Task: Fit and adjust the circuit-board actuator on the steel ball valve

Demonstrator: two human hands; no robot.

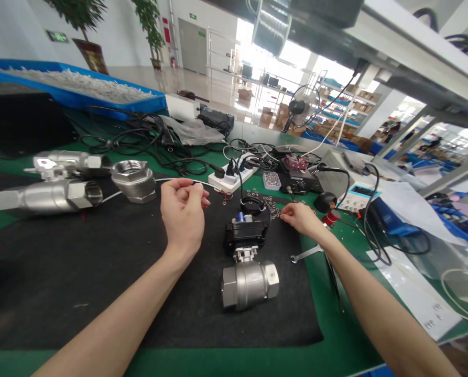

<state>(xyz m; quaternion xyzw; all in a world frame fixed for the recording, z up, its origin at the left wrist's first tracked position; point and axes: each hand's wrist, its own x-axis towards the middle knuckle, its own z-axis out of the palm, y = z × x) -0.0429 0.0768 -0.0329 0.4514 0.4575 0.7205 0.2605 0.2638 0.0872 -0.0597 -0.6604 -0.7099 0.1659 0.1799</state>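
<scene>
My left hand (184,214) is raised over the black mat, fingers curled in and thumb against them; whatever they hold, if anything, is hidden. At the mat's right edge, my right hand (300,217) pinches its fingertips beside a scatter of small metal washers (273,208); I cannot make out what is between them. Between the hands stands a steel ball valve (249,285) with a black actuator (245,235) on top and a coiled black cable (252,205) behind it. An open-ended wrench (306,254) lies below my right hand.
Steel valve bodies (49,196) and a threaded steel fitting (133,180) stand at left. A white power strip (234,175), tangled cables (147,136) and a box of small parts (272,180) lie behind. At right are a soldering station (298,180) and a white-fronted instrument (359,195).
</scene>
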